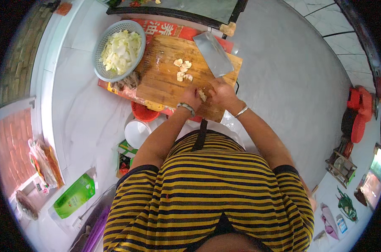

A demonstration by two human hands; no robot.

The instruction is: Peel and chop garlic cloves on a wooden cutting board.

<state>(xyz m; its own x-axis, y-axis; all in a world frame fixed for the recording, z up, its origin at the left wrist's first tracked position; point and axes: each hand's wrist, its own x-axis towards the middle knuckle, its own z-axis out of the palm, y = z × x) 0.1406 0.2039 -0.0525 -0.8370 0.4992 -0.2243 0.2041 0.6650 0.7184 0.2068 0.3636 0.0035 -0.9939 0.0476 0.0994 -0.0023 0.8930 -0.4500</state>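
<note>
My left hand [190, 97], a beaded bracelet at its wrist, is over the near part of a wooden cutting board [165, 50]. At its fingers is a small pale piece, apparently garlic [202, 95]. Close on the other side is my right hand [224, 94], with a metal bangle; its fingers are partly hidden. A cleaver [213, 55] lies flat on the board, its blade reaching away from my right hand. The handle is hidden from view, so I cannot tell whether that hand grips it. Several garlic cloves [183, 67] sit mid-board.
A plastic colander [97, 64] of chopped cabbage [121, 52] stands left of the board, beside a crumpled cloth [126, 82]. Below are a red container [143, 111] and a white bucket [137, 134]. A dark-framed glass surface [178, 14] lies beyond. Red stools [360, 110] stand far right.
</note>
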